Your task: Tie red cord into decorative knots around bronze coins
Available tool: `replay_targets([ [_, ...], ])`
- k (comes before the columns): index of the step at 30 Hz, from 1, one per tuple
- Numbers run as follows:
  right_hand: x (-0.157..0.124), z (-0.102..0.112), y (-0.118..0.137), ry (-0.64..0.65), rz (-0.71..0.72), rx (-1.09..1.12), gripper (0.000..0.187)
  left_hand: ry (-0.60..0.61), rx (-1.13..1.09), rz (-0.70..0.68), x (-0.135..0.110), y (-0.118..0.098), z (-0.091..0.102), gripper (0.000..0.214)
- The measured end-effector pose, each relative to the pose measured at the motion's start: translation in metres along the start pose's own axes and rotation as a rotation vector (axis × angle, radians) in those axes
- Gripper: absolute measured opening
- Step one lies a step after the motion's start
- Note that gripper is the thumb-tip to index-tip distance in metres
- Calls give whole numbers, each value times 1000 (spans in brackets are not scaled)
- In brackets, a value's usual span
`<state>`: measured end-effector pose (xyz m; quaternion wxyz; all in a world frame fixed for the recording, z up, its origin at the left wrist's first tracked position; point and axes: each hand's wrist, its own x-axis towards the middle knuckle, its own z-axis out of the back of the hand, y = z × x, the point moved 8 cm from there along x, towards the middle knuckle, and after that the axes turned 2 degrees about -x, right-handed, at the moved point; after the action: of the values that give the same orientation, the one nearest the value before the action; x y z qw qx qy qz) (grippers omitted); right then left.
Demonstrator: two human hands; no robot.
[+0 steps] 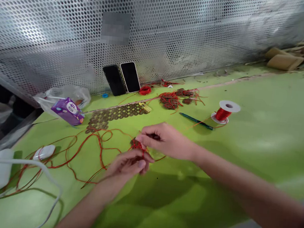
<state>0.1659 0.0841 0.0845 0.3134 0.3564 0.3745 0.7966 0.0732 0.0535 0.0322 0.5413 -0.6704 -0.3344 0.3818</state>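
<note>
Near the middle of the green table, a small cluster of brown coins tied with red cord [134,143] sits between my two hands. My left hand [131,164] is closed around the lower red cord, thumb against the fingers. Just above it, my right hand [162,140] pinches at the cord and coin bundle, its fingertips partly covering it. Long loose red cords [78,150] trail across the table to the left. Rows of flat brown coins [114,114] lie behind my hands, with a yellow cutter-like piece [144,107] at their right end.
Behind stand two phones [130,76] against a perforated metal panel [160,32]. A red thread spool [223,113], a dark green pen [196,121] and a pile of corded coins [171,100] lie rightward. At left are a purple packet [68,111], white earphone case [44,152] and white cable [54,180].
</note>
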Motion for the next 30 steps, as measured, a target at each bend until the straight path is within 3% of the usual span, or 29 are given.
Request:
replay_targets([
  [4,-7,0,2,-25,28,-147,21,-111,-67,4,-1,2,7,8],
  [7,-13,-2,-1,-39,33,-234,21,-189,-235,-1,-4,2,16,21],
  [13,-18,-23,-19,132,-32,-295,18,-219,-515,53,-11,-1,18,29],
  [15,-18,-26,-21,150,-44,-331,19,-290,-443,30,-11,-3,24,37],
  [18,-20,-21,-18,88,-48,-356,18,-351,-139,43,-12,-1,32,49],
  [21,-21,-7,-13,-56,-35,-323,14,-287,173,77,-12,6,28,51],
  [23,-21,2,-12,-142,-20,-292,11,-226,230,74,-12,9,22,48],
  [27,-18,5,-29,-125,-105,-306,15,-87,-49,59,-10,9,8,55],
  [30,-17,-3,-43,-38,-193,-389,16,-100,-297,-39,-6,-5,11,58],
])
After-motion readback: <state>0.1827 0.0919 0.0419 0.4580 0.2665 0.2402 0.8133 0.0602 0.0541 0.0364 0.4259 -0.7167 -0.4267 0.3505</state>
